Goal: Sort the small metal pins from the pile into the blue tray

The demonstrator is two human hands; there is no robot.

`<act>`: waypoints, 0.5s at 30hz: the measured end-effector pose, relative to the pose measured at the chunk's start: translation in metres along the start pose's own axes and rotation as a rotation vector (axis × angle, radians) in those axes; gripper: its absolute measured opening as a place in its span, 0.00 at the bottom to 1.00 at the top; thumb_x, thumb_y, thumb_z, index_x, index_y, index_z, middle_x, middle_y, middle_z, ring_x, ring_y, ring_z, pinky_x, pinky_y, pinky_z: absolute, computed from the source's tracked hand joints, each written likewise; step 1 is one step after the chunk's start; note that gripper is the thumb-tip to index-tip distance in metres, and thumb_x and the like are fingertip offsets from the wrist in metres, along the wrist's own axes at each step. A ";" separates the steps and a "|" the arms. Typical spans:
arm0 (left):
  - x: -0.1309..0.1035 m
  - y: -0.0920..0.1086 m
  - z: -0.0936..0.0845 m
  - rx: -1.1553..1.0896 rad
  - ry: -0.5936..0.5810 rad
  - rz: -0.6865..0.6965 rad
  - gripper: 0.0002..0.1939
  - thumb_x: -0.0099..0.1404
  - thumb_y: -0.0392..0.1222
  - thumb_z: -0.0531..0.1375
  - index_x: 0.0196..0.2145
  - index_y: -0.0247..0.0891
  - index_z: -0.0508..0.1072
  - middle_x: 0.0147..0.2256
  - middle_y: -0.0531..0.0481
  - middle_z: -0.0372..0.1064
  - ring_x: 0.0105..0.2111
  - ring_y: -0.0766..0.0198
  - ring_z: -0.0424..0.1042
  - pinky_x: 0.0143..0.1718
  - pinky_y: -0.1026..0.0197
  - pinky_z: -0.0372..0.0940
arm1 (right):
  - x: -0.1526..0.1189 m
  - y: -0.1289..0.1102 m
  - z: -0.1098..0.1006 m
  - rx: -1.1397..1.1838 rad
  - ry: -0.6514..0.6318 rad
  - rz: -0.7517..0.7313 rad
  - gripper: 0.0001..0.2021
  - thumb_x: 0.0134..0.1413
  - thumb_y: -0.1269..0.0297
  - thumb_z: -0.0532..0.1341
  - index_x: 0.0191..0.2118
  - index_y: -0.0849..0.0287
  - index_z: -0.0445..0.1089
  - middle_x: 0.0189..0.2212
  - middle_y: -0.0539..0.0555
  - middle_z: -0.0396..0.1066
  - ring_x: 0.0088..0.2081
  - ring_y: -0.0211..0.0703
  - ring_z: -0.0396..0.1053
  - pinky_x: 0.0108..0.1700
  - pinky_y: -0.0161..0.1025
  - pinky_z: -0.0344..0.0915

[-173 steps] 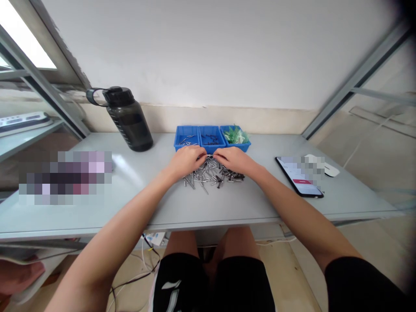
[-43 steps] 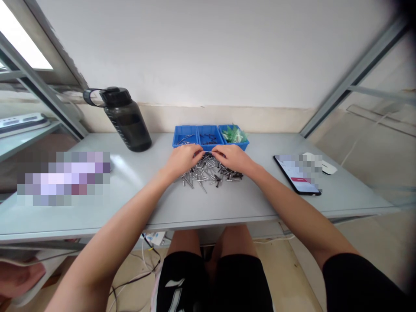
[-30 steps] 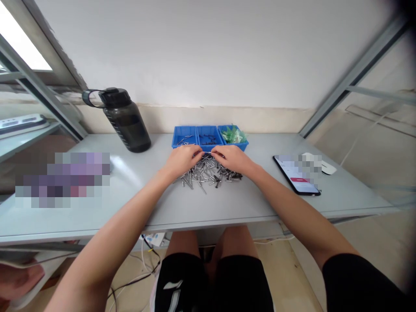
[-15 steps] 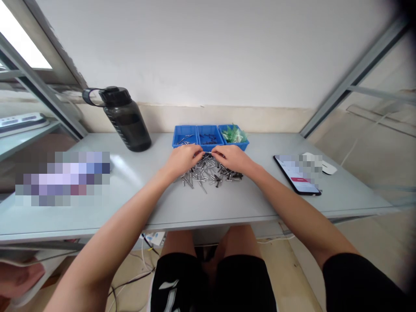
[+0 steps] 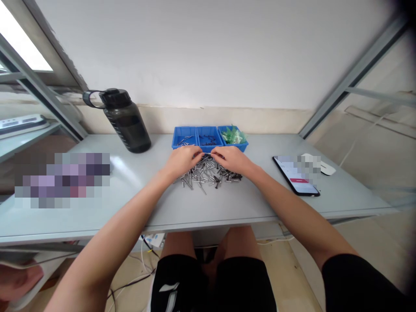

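Both hands meet over a heap of small metal fasteners, mostly silver pop rivets mixed with dark screws. My left hand is closed in a pinch on one end of a thin silver rivet. The fingers of my right hand pinch its other end, so it bridges the small gap between them. Just behind my fingers stand three joined blue bins: the left bin holds a few silver rivets, the middle bin dark screws, and the right bin green-and-white pieces, perhaps plastic plugs.
A dark water bottle stands back left on the grey table. At the right lie a phone and a white mouse. Something blurred out lies at the left. A wall closes off the back, and metal posts flank the table.
My hands hold nearly the same pose, still pinching the silver rivet. The whole view has shifted very slightly.
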State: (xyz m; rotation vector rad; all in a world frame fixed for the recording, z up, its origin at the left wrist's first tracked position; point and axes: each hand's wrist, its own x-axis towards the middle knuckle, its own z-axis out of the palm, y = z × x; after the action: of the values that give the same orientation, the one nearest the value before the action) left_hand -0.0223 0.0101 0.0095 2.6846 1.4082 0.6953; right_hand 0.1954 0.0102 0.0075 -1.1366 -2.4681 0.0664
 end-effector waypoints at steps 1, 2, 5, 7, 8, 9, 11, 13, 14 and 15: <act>0.000 0.000 0.000 0.000 -0.004 0.002 0.12 0.70 0.44 0.54 0.39 0.40 0.77 0.36 0.48 0.76 0.34 0.60 0.73 0.34 0.61 0.62 | 0.000 0.000 0.000 0.001 -0.003 0.001 0.12 0.65 0.63 0.52 0.42 0.58 0.73 0.36 0.54 0.77 0.35 0.42 0.71 0.37 0.36 0.57; 0.000 0.000 0.000 0.001 -0.008 0.001 0.12 0.70 0.44 0.54 0.39 0.40 0.77 0.36 0.48 0.76 0.34 0.60 0.73 0.34 0.61 0.62 | 0.000 0.000 0.000 0.002 -0.005 0.002 0.12 0.65 0.63 0.52 0.42 0.58 0.73 0.35 0.54 0.77 0.34 0.42 0.71 0.37 0.36 0.57; 0.000 0.000 -0.001 0.011 -0.007 -0.010 0.12 0.70 0.44 0.55 0.39 0.39 0.77 0.36 0.48 0.76 0.34 0.61 0.73 0.35 0.61 0.63 | 0.000 -0.001 -0.001 0.001 0.000 0.005 0.12 0.65 0.63 0.52 0.42 0.58 0.73 0.34 0.54 0.76 0.33 0.41 0.70 0.37 0.36 0.56; 0.000 0.001 -0.002 0.010 -0.007 -0.012 0.12 0.70 0.44 0.55 0.39 0.39 0.77 0.36 0.48 0.76 0.33 0.61 0.72 0.34 0.61 0.62 | 0.000 -0.001 -0.001 0.000 0.001 0.004 0.12 0.65 0.63 0.52 0.42 0.58 0.73 0.35 0.54 0.76 0.33 0.41 0.70 0.37 0.36 0.56; 0.000 0.001 -0.002 0.008 -0.010 -0.012 0.12 0.70 0.44 0.55 0.39 0.39 0.77 0.36 0.48 0.76 0.33 0.61 0.72 0.34 0.61 0.62 | 0.000 -0.001 -0.001 -0.001 0.000 0.004 0.12 0.65 0.63 0.52 0.42 0.58 0.73 0.35 0.53 0.76 0.33 0.41 0.70 0.37 0.36 0.56; 0.000 0.001 -0.002 0.007 -0.011 -0.011 0.12 0.70 0.44 0.55 0.39 0.39 0.77 0.36 0.48 0.76 0.33 0.61 0.72 0.34 0.61 0.62 | 0.000 -0.001 -0.001 -0.002 -0.001 0.005 0.12 0.65 0.64 0.52 0.42 0.58 0.73 0.35 0.53 0.76 0.34 0.41 0.70 0.37 0.36 0.56; 0.000 0.001 -0.001 0.002 -0.014 -0.008 0.12 0.70 0.44 0.54 0.39 0.39 0.77 0.36 0.48 0.76 0.34 0.61 0.73 0.34 0.61 0.62 | 0.000 -0.001 0.000 0.000 -0.003 0.007 0.12 0.65 0.64 0.52 0.42 0.58 0.73 0.35 0.53 0.76 0.34 0.41 0.70 0.37 0.36 0.56; 0.000 0.001 -0.001 -0.003 -0.020 -0.002 0.12 0.70 0.44 0.54 0.39 0.39 0.77 0.36 0.48 0.76 0.34 0.61 0.73 0.34 0.61 0.62 | 0.000 0.000 0.000 0.003 -0.003 0.005 0.12 0.65 0.64 0.52 0.42 0.58 0.73 0.35 0.54 0.77 0.34 0.41 0.70 0.37 0.36 0.56; 0.000 0.001 0.000 -0.004 -0.021 0.001 0.12 0.70 0.44 0.54 0.39 0.39 0.77 0.36 0.48 0.76 0.34 0.61 0.73 0.34 0.61 0.62 | 0.000 0.000 0.000 0.003 -0.003 0.002 0.12 0.65 0.63 0.52 0.42 0.58 0.73 0.36 0.54 0.77 0.34 0.41 0.71 0.37 0.36 0.56; 0.000 0.001 0.000 -0.003 -0.021 0.002 0.12 0.70 0.44 0.54 0.39 0.39 0.77 0.36 0.49 0.76 0.34 0.61 0.73 0.34 0.61 0.62 | 0.000 0.000 0.000 0.001 -0.003 0.002 0.12 0.65 0.63 0.52 0.42 0.59 0.73 0.36 0.54 0.77 0.34 0.42 0.71 0.37 0.36 0.56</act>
State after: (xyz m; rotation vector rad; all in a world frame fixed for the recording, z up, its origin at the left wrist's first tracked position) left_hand -0.0218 0.0100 0.0098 2.6836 1.3982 0.6675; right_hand 0.1952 0.0102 0.0073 -1.1390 -2.4699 0.0700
